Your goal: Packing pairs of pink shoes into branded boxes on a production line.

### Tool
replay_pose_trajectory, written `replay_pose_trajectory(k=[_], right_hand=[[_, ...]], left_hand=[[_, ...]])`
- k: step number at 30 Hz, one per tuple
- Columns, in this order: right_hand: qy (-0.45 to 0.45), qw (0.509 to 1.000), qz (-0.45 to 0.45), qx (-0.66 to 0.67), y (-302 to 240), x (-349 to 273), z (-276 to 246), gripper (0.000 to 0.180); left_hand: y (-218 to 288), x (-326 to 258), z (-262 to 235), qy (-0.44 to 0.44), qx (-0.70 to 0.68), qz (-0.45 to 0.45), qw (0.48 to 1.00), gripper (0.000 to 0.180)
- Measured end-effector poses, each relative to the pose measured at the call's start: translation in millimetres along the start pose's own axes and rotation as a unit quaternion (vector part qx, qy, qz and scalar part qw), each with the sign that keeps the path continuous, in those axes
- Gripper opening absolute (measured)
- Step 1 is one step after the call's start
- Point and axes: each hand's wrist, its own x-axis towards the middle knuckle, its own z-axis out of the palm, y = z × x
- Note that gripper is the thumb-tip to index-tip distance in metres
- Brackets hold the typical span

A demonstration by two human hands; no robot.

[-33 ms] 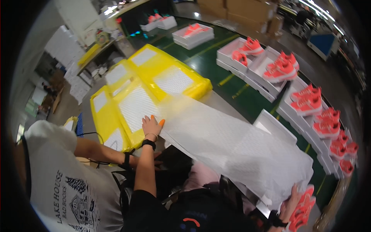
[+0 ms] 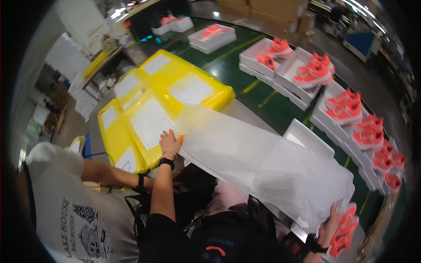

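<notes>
A long sheet of white translucent wrapping paper (image 2: 250, 153) stretches between my two hands, wrinkled toward its right end. My left hand (image 2: 169, 142) lies with fingers apart on the sheet's left end, beside the yellow-wrapped packs; orange covers show on fingertips. At the right end my right hand (image 2: 329, 224) closes on the sheet's edge, some of its fingers hidden. Just right of that hand stands a pair of coral sneakers (image 2: 345, 232) with pale soles. Behind the sheet a white open shoebox (image 2: 309, 138) is partly covered.
Yellow-wrapped packs (image 2: 193, 65) with white sheets lie at the left. Along the green conveyor belt (image 2: 228, 65) stand several white shoeboxes (image 2: 280, 85) with coral sneakers (image 2: 313, 72). A co-worker in a white shirt (image 2: 83, 206) sits close on my left, a forearm (image 2: 109, 175) near mine.
The whole view has shifted slightly, so most things sit a little further left and higher. Both hands keep their places on the paper.
</notes>
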Motion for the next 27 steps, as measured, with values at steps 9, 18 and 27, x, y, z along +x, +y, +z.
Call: replay_pose_trajectory(k=[9,18,27], right_hand=[[0.1,0.989,-0.102,-0.036,-41,2,-43,0.046],[0.262,0.929,-0.151,-0.211,-21,6,-113,0.053],[0.297,0.826,-0.163,-0.45,-39,-1,-119,0.097]], left_hand=[[69,31,-50,0.083,-0.428,0.065,0.898,0.023],[146,36,1,-0.19,-0.601,0.065,0.774,0.032],[145,50,3,-0.173,-0.538,0.075,0.822,0.042]])
